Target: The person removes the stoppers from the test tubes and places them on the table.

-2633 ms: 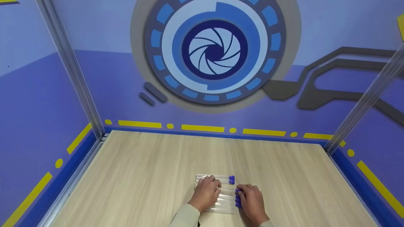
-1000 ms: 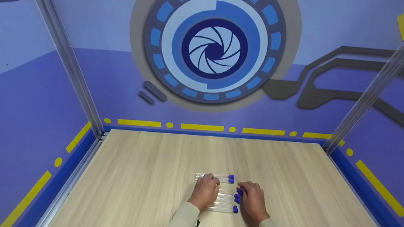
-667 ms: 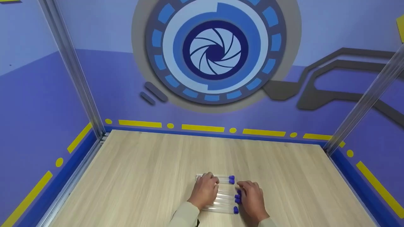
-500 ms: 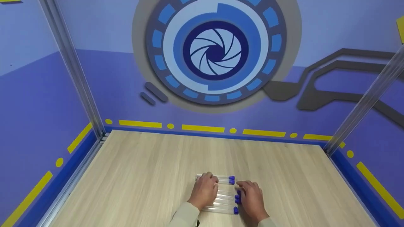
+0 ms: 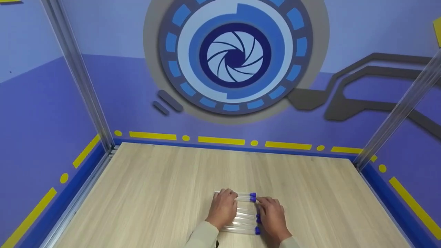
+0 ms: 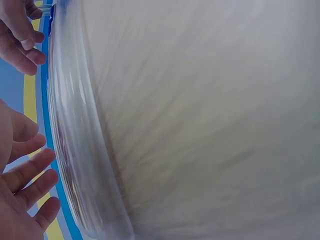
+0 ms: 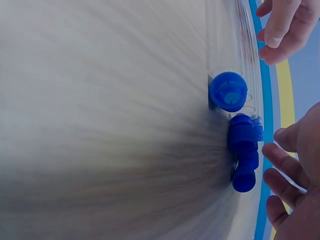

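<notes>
Several clear capped test tubes [image 5: 245,217] lie side by side on the wooden table. My left hand [image 5: 222,208] is over their left ends, with bent, relaxed fingers; its fingers [image 6: 37,189] are spread beside the tubes in the left wrist view. My right hand [image 5: 273,216] is at the blue-purple caps [image 5: 257,230], its index fingertip right by the capped ends of two farther tubes [image 5: 245,197]. In the right wrist view, one cap [image 7: 229,91] faces the camera and more caps [image 7: 242,135] cluster near the loosely bent fingers. The right hand hides part of the middle caps.
The light wooden table [image 5: 165,179] stretches out around the tubes. A blue printed wall [image 5: 120,89] stands behind it, with metal posts [image 5: 82,75] at the back corners.
The nearest cap has shifted toward me and sits at the nearest tube's end. The middle caps are slightly farther left. My right hand has moved a little left; the left hand barely moved.
</notes>
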The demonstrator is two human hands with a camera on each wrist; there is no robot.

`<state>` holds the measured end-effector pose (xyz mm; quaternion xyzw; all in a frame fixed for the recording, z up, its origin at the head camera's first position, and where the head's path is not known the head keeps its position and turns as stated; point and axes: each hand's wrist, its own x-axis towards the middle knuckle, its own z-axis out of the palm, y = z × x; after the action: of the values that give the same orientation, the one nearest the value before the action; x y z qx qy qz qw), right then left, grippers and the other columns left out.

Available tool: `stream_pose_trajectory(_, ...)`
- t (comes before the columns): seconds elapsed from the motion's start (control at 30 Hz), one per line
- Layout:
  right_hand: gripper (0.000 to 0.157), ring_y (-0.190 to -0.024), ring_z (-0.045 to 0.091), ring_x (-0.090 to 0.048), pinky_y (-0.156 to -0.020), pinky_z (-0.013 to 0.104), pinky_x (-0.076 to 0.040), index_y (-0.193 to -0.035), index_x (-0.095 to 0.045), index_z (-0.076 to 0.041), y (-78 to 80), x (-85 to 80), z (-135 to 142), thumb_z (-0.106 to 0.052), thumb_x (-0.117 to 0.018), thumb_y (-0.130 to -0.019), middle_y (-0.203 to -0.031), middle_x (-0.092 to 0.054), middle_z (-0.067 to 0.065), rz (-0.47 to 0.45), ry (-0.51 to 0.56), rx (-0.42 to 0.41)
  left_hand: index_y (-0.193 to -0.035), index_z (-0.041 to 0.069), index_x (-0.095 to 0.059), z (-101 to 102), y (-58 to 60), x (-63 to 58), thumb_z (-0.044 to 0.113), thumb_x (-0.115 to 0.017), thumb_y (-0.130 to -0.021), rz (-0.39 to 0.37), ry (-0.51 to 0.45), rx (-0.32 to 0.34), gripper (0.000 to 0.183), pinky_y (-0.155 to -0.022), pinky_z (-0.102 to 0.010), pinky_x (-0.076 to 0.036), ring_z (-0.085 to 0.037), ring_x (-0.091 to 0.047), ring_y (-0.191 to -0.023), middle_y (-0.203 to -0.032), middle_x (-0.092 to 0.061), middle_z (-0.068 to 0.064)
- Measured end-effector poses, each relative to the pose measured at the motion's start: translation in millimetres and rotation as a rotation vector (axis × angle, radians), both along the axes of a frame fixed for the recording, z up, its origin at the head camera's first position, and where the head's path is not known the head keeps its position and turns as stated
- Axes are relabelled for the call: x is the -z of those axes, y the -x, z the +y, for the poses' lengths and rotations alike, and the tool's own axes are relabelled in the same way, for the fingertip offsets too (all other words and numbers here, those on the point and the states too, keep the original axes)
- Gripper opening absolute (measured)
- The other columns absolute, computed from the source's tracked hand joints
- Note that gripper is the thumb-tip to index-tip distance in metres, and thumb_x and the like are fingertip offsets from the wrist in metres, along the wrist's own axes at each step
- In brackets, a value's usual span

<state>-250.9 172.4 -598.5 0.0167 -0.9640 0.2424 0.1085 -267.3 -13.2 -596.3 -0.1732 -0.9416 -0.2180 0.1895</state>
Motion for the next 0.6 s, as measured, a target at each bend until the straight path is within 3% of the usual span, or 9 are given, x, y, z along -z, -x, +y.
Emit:
stream_pose_trajectory(0.27, 0.027, -0.111, 0.022, -0.056, -0.089, 0.044, -0.042, -0.117, -0.067, -0.017, 4.6, -0.9, -4.9, -0.011, -0.061, -0.092, -0.119, -0.064, 0.002, -0.067, -0.018, 0.024, -0.096, 0.014, -0.069, -0.8, -2.0, 0.1, 0.012, -0.062, -0.086, 0.017, 0.009, 0.002, 0.013, -0.074, -0.032, -0.04, -0.015, -0.058, -0.088, -0.092, -0.064, 0.003)
stream_pose_trajectory(0.6, 0.024, -0.109, 0.023, -0.057, -0.089, 0.046, -0.042, -0.115, -0.068, -0.014, 10.7, -3.9, -7.6, -0.011, -0.062, -0.092, -0.116, -0.065, 0.002, -0.062, -0.043, 0.011, -0.092, 0.015, -0.069, -0.9, -2.1, 3.9, 0.013, -0.061, -0.086, 0.01, 0.021, 0.004, 0.01, -0.073, -0.031, -0.039, -0.015, -0.057, -0.085, -0.087, -0.061, 0.003)
